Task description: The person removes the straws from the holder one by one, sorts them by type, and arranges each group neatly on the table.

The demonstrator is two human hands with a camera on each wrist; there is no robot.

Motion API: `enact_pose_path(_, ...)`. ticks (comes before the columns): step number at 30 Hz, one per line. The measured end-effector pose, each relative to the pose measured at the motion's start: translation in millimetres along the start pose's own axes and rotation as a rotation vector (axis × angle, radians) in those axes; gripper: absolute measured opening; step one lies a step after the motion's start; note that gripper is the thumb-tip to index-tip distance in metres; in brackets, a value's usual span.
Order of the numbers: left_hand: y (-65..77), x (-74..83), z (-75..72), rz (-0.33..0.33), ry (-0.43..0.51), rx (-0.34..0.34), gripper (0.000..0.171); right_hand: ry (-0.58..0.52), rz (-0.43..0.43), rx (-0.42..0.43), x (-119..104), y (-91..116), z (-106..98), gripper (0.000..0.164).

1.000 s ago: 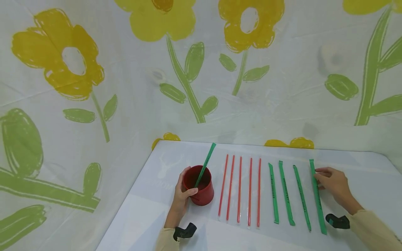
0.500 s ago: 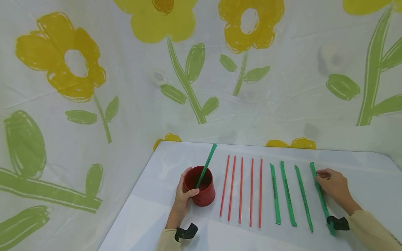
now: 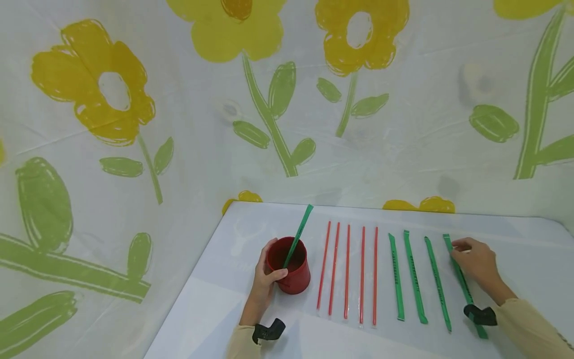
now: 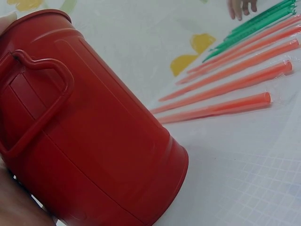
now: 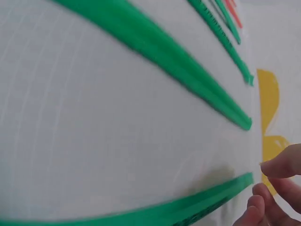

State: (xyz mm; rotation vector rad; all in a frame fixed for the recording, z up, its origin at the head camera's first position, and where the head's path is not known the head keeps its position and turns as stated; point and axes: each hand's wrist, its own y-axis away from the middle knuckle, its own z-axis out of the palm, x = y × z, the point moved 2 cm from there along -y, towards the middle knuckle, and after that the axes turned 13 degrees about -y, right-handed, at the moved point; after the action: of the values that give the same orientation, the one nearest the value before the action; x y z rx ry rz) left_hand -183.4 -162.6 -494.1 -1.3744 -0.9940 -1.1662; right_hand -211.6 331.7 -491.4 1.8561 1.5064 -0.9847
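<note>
My left hand (image 3: 262,279) grips a red metal cup (image 3: 298,276) from its left side, thumb near the rim. In the left wrist view the cup (image 4: 103,127) shows a wire-like side handle (image 4: 66,89). A green paper-wrapped straw (image 3: 298,237) leans inside it, its top sticking out. At the right, my right hand (image 3: 479,262) is beside the upper end of the rightmost green wrapped straw (image 3: 459,274). In the right wrist view, the fingers (image 5: 282,162) are bent and parted from the thumb, right at the tip of that straw (image 5: 207,200), which lies outside the gap.
Several red straws in clear wrappers (image 3: 347,269) lie side by side right of the cup. Beyond them lie 3 more green wrapped straws (image 3: 413,279). All rest on a white table (image 3: 211,284) in front of a flower-printed curtain (image 3: 197,149).
The rightmost green straw has turned, its near end swinging right, away from its neighbours. My right hand has shifted slightly. The left hand stays on the cup; the head view has drifted a little.
</note>
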Motion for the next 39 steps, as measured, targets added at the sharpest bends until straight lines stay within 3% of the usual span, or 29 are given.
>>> enact_pose_path(9,0.1,1.1,-2.3,-0.002,-0.008,-0.004,0.076,-0.063,-0.050,-0.044,-38.0,2.6,13.2,0.035)
enact_pose_path(18,0.2,2.1,-4.2,0.003,-0.024,0.008,0.078,-0.178,-0.209,-0.063,-66.7,0.5,28.2,0.032)
enact_pose_path(25,-0.6,-1.8,-0.9,0.015,-0.015,-0.009,0.077,-0.243,-0.223,-0.133,-101.9,12.1,34.5,0.029)
enact_pose_path(33,0.2,-3.1,-2.3,0.018,-0.018,-0.010,0.078,-0.284,-0.294,-0.155,-133.8,17.3,52.4,0.022)
enact_pose_path(39,-1.0,-3.0,-2.2,0.021,-0.010,-0.018,0.079,-0.331,-0.280,-0.174,-153.4,20.5,63.6,0.025)
